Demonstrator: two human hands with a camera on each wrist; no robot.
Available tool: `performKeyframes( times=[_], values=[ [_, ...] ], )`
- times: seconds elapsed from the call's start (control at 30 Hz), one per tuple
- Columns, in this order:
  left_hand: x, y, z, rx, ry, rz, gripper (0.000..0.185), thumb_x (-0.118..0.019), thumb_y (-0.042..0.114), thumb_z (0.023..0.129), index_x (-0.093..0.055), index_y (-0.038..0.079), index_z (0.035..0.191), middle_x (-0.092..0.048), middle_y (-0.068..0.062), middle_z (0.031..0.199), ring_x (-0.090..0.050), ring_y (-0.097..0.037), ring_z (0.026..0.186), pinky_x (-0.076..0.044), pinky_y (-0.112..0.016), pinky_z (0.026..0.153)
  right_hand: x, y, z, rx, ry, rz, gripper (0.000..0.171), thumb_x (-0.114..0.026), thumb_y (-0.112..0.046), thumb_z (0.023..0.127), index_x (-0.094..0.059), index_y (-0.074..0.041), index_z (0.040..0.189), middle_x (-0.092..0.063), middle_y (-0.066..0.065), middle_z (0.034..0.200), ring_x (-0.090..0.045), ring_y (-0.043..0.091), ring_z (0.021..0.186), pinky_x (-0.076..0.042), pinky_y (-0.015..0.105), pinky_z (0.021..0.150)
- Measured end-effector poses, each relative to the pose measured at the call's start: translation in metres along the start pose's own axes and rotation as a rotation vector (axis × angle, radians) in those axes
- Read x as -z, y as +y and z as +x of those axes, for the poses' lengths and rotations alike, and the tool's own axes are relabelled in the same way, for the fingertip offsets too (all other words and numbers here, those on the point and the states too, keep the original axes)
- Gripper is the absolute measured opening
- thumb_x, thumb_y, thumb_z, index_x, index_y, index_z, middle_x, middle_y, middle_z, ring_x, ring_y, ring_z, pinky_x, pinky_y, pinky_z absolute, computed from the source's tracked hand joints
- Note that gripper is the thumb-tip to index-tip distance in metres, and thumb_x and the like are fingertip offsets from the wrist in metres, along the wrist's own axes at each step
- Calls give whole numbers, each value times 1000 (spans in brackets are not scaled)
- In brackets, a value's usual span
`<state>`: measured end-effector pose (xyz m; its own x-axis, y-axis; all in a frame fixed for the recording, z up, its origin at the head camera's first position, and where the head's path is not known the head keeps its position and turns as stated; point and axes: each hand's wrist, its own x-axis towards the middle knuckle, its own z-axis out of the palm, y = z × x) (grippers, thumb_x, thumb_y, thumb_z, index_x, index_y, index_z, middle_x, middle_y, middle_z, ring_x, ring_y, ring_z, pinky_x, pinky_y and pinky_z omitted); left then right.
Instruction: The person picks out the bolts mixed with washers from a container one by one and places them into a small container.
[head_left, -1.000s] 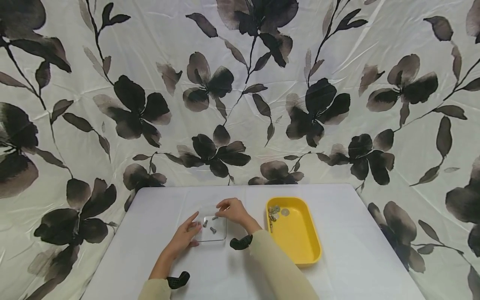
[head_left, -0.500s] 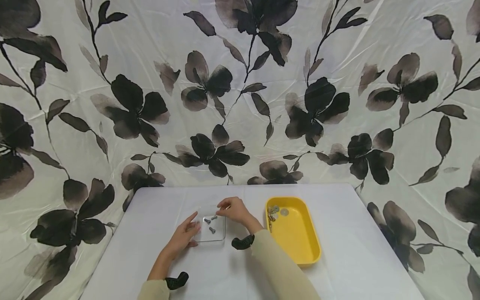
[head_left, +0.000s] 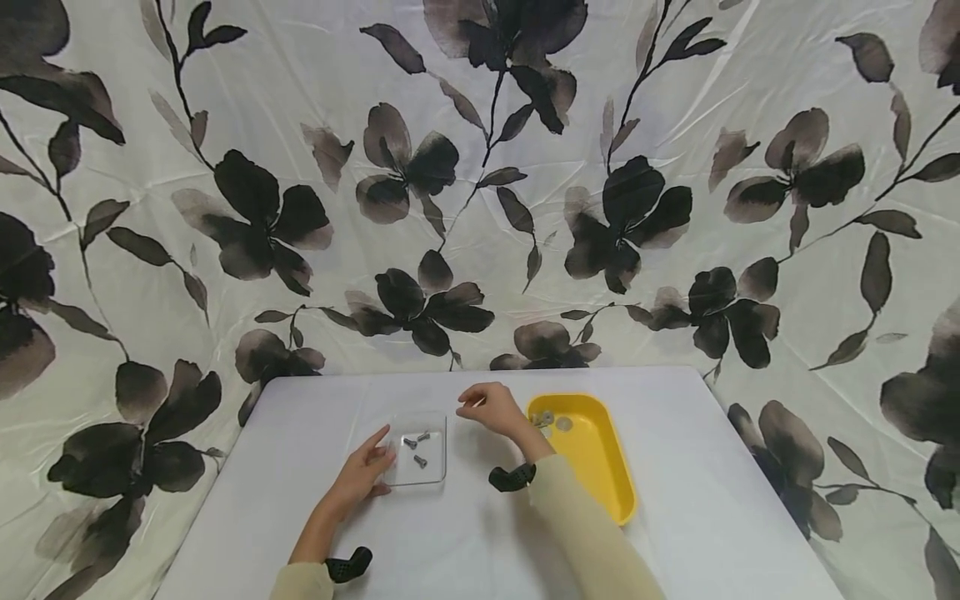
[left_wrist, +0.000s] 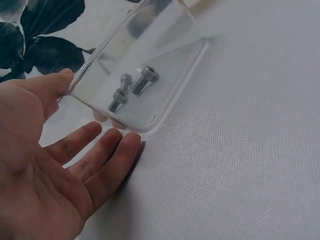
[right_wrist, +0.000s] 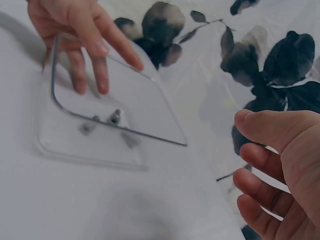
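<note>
Grey screws (left_wrist: 145,78), yellow tray (head_left: 602,471), probably silvery discs (head_left: 564,424), dark-flowered white backdrop (head_left: 480,242).

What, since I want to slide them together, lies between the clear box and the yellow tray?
In the head view, the right hand and a black wrist device, with white tabletop showing around them.

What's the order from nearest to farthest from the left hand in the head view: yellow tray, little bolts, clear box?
1. Clear box: nearest, right up against the left hand.
2. Little bolts: inside the clear box, a bit to the right of that hand.
3. Yellow tray: farthest, well over to the right.
</note>
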<state>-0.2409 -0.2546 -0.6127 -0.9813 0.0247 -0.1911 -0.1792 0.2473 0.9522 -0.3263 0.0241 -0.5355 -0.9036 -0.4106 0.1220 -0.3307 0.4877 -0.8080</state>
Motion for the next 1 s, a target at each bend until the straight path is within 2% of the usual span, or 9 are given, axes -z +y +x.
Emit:
performKeyframes(
  times=[0.27,0.47,0.6,0.8,1.0],
  values=[
    [2,10,0,-31,35,83,59,-56,25,100,-31,18,153,-42,-24,141,-51,-40,117,-57,-39,78,37,10,-15,-9,51,10,21,-74,-18,88,-73,-4,103,-67,-1,89,-59,16,78,-54,26,69],
    [7,27,-6,-66,122,207,59,-55,29,100,-32,14,152,-40,-22,144,-48,-40,123,-50,-49,92,56,27,-30,-18,90,-6,20,-73,-18,88,-73,-4,101,-68,-1,89,-60,15,78,-54,27,70],
    [6,41,-9,-104,152,232,57,-55,31,100,-35,12,150,-41,-22,144,-48,-39,124,-48,-50,95,64,37,-39,-37,103,0,16,-72,-16,89,-74,-5,100,-68,-1,87,-60,15,75,-54,27,67],
    [-9,67,-13,-162,130,217,51,-55,21,100,-39,11,148,-44,-21,142,-49,-38,124,-47,-50,96,74,47,-50,-65,140,5,14,-72,-12,88,-74,-3,98,-68,0,85,-59,15,74,-54,28,67],
    [-34,84,-11,-189,104,221,51,-58,19,98,-43,12,145,-50,-17,137,-55,-34,117,-52,-44,90,81,61,-59,-96,148,-5,15,-71,-12,89,-73,-2,99,-69,3,88,-60,17,77,-53,29,67]
  ],
)
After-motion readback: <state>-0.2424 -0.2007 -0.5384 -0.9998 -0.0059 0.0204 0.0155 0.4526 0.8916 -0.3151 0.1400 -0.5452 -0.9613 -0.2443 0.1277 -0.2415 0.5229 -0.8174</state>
